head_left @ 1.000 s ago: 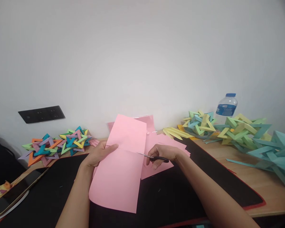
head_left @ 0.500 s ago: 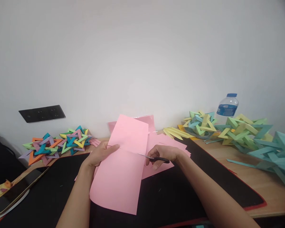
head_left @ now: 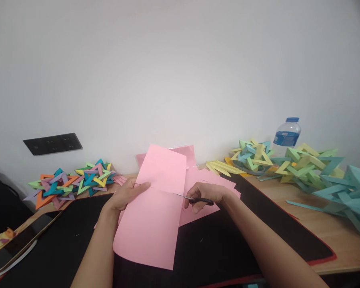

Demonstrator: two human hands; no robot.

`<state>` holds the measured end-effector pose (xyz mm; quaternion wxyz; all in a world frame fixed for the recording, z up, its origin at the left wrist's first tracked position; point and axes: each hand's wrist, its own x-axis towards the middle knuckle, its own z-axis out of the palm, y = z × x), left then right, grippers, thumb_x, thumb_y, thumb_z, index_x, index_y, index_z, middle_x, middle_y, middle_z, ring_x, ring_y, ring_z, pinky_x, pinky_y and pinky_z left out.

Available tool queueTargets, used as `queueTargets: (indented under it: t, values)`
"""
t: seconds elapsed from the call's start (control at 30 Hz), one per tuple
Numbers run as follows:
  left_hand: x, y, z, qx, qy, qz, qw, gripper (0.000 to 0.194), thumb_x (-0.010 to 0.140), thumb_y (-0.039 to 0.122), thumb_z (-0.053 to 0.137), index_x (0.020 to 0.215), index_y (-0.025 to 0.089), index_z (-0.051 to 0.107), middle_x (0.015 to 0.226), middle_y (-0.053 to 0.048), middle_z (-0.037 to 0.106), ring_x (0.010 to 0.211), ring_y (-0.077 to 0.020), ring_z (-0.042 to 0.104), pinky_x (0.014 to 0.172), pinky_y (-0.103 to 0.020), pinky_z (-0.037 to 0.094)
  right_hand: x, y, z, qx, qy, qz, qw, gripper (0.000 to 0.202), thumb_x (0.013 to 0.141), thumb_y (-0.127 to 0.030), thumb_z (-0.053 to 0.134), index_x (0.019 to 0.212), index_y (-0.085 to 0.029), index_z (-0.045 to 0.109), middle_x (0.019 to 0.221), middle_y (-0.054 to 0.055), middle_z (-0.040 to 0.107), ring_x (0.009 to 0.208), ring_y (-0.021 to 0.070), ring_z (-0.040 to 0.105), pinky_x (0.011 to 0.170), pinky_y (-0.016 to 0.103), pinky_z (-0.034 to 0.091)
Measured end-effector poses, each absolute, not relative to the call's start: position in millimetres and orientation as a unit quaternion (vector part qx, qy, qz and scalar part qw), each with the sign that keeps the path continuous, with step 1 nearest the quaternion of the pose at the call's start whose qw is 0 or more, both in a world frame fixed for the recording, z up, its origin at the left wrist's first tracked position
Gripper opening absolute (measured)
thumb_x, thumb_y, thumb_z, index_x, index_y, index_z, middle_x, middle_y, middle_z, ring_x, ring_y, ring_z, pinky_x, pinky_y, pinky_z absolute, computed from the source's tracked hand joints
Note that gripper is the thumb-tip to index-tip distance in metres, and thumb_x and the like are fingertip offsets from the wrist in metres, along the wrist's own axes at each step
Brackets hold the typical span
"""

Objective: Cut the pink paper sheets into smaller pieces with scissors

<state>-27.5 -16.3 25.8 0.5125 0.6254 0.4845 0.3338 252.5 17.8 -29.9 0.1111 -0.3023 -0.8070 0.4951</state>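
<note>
My left hand [head_left: 128, 193] pinches a pink sheet of paper [head_left: 151, 226] by its left edge, thumb on top and fingers underneath. A crease or cut line crosses the sheet near the thumb. At the sheet's right edge, my right hand [head_left: 204, 196] is closed around black-handled scissors [head_left: 203, 201], their blades lying at that line and pointing left. How far the blades are apart I cannot tell. Behind my right hand and the sheet lie more pink papers [head_left: 198, 218] on a black mat [head_left: 228, 244].
Multicoloured folded-paper stars [head_left: 69, 184] lie at the left. Green and blue paper stars [head_left: 312, 168] and a water bottle [head_left: 288, 134] stand at the right. Yellow strips [head_left: 222, 168] lie behind the mat. A phone [head_left: 21, 244] rests at the left edge; a black socket panel [head_left: 53, 144] is on the wall.
Almost nothing differs. The pink sheet and the scissors have shifted very slightly left; both hands keep their grip.
</note>
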Motion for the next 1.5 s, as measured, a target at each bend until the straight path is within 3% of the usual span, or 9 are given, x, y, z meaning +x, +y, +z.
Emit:
queueTargets:
  t: [0.7,0.9,1.37,1.5]
  values:
    - [-27.9,-15.8,27.0,0.628,0.487,0.328,0.512,0.029,0.072,0.042,0.067,0.072,0.013,0.062,0.056,0.000,0.059,0.047,-0.0118,0.050,0.043,-0.022,0.036,251.8,20.6,-38.4,-0.304,-0.773,0.545,0.113,0.049,0.056,-0.045,0.078,0.094,-0.016,0.068,0.062,-0.003,0.055,0.054,0.0071,0.044,0.050,0.020,0.034]
    - [-27.5,-14.5,24.4,0.631,0.476,0.313,0.526,0.029,0.074,0.041,0.066,0.083,0.014,0.063,0.061,-0.001,0.061,0.050,-0.0121,0.051,0.044,-0.022,0.038,250.3,20.1,-34.4,-0.304,-0.791,0.522,0.101,0.051,0.055,-0.045,0.078,0.095,-0.016,0.068,0.067,-0.001,0.058,0.059,0.0084,0.047,0.051,0.019,0.033]
    - [-24.3,-17.0,28.3,0.627,0.453,0.327,0.543,0.025,0.073,0.037,0.067,0.076,0.012,0.062,0.058,0.000,0.062,0.049,-0.0112,0.051,0.046,-0.022,0.040,250.1,20.8,-35.9,-0.289,-0.791,0.529,0.107,0.050,0.058,-0.047,0.076,0.095,-0.014,0.067,0.064,-0.002,0.055,0.055,0.0067,0.043,0.050,0.020,0.032]
    - [-24.5,-16.7,28.0,0.623,0.458,0.326,0.544,0.025,0.074,0.036,0.067,0.082,0.012,0.064,0.055,0.001,0.060,0.047,-0.0103,0.050,0.046,-0.021,0.039,249.5,21.0,-35.7,-0.289,-0.792,0.527,0.106,0.050,0.058,-0.047,0.076,0.094,-0.013,0.067,0.062,-0.002,0.055,0.053,0.0061,0.041,0.049,0.020,0.031]
